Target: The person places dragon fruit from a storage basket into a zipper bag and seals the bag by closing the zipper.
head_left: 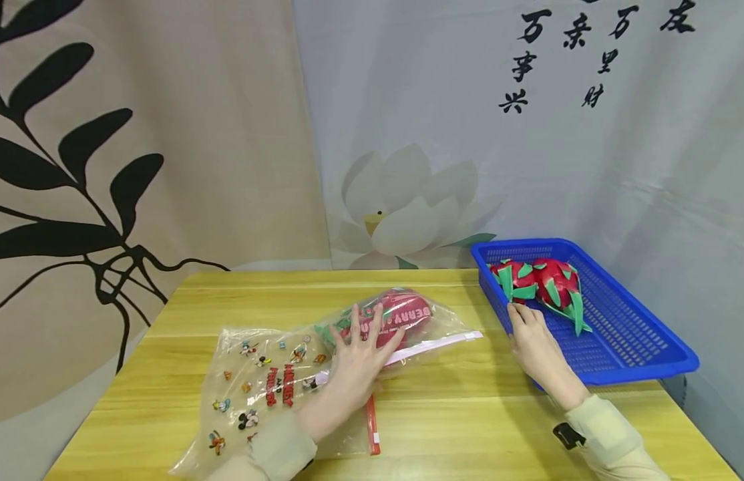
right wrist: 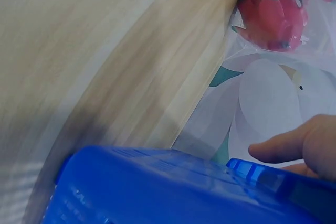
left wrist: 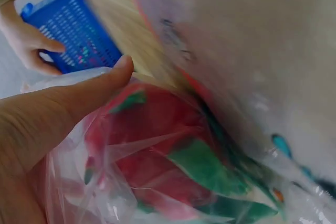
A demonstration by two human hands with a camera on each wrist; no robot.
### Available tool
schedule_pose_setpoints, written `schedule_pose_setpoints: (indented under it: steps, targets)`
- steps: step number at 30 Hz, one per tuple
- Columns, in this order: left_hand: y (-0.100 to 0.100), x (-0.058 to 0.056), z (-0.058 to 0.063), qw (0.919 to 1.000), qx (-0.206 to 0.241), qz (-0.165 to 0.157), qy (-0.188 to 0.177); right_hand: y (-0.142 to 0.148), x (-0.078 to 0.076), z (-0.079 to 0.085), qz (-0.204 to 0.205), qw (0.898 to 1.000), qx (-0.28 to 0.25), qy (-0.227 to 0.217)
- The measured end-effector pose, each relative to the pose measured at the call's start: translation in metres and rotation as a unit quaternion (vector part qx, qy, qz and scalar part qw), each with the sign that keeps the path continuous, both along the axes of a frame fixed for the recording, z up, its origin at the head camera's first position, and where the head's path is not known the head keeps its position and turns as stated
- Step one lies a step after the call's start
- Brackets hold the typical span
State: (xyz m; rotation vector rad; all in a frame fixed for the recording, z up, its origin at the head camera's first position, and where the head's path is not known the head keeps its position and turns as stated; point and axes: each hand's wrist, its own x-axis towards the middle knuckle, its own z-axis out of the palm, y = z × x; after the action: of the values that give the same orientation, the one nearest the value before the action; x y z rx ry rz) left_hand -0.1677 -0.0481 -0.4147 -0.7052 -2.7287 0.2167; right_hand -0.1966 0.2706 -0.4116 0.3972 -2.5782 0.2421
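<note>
Fingers spread, my left hand (head_left: 355, 367) rests on a clear zip bag (head_left: 447, 325) printed with pink lettering. Through the plastic a red dragon fruit (left wrist: 152, 145) with green scales shows, and the left thumb lies along its top in the left wrist view. My right hand (head_left: 543, 354) grips the left rim of a blue plastic basket (head_left: 624, 375), its thumb (right wrist: 281, 148) over the edge in the right wrist view. Two more dragon fruits (head_left: 555, 280) lie at the basket's far left end.
A second clear zip bag (head_left: 228, 367) with cartoon prints lies flat at the left, partly under my left forearm. Its red zip strip (head_left: 373, 424) points toward the front. A printed curtain (head_left: 408, 120) hangs behind the wooden table (head_left: 444, 427).
</note>
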Motion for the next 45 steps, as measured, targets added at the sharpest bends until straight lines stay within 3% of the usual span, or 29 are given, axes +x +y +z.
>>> schedule_pose_setpoints:
  steps: [9,16,21,27,38,45]
  targets:
    - [0.005,-0.010,-0.004,0.9965,-0.019,-0.027,0.076,0.000,0.000,0.000,-0.003,1.000,-0.004,-0.004]
    - [0.004,-0.016,0.004,0.9949,-0.060,-0.024,0.077,0.000,0.000,0.000,-0.002,1.000,-0.003,-0.014]
    - [-0.001,-0.031,0.014,0.9956,-0.069,-0.009,0.063,0.000,-0.001,-0.001,0.007,1.000,-0.005,-0.006]
    - [-0.013,-0.052,0.018,0.9952,-0.065,-0.012,0.072,0.002,-0.001,-0.003,0.014,1.000,-0.003,0.018]
    - [-0.054,-0.080,0.027,0.9936,-0.005,-0.011,0.112,0.000,-0.002,-0.002,0.007,1.000,-0.004,0.006]
    - [-0.102,-0.082,0.028,0.9920,-0.015,0.013,0.125,0.001,-0.001,-0.003,0.008,1.000,-0.008,0.016]
